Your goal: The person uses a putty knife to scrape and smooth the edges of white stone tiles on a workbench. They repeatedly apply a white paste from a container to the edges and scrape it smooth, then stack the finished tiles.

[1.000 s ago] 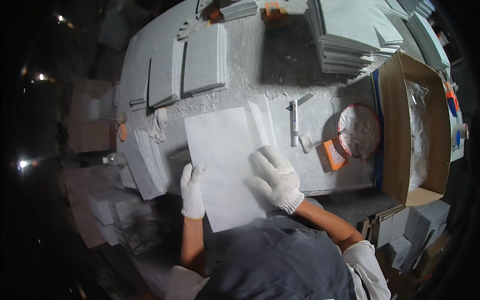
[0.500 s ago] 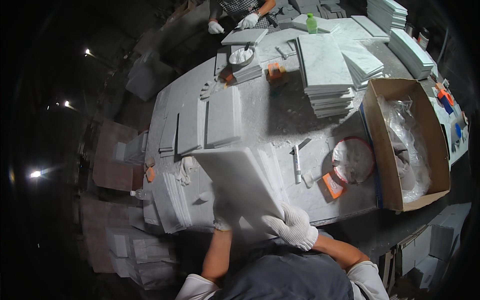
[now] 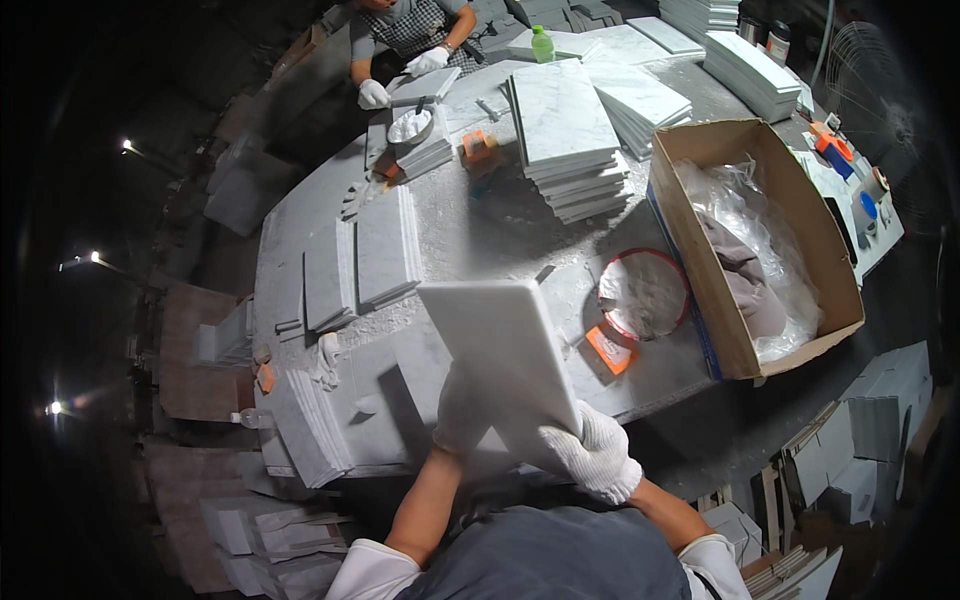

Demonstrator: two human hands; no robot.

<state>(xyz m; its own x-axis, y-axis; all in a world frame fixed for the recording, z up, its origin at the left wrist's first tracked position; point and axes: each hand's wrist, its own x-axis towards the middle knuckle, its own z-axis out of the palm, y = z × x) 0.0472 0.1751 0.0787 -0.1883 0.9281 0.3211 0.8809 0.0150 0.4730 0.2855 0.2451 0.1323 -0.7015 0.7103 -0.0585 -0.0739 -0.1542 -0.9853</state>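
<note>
A white marble tile [image 3: 505, 350] is held up and tilted in front of me, above the near edge of the table. My right hand [image 3: 595, 458], in a white knitted glove, is closed round its lower right side. On the tile's left side is my gloved left hand [image 3: 460, 415], partly behind the slab and blurred, gripping it as well. Beyond the tile's left edge, several marble slabs [image 3: 385, 250] lean together on the table. A fanned row of thin tiles [image 3: 305, 430] lies nearer, to the left.
A cardboard box [image 3: 840, 310] with clear plastic stands at the right. Near it are a red-rimmed bowl [image 3: 645, 295] and an orange block [image 3: 612, 348]. Tall tile stacks [image 3: 570, 120] rise farther back. A co-worker's gloved hands [image 3: 428, 62] work across the table.
My view has swung to the right, so the table's things sit farther left. The tile stays in both hands, now turned more upright. It covers where the marker pen lay.
</note>
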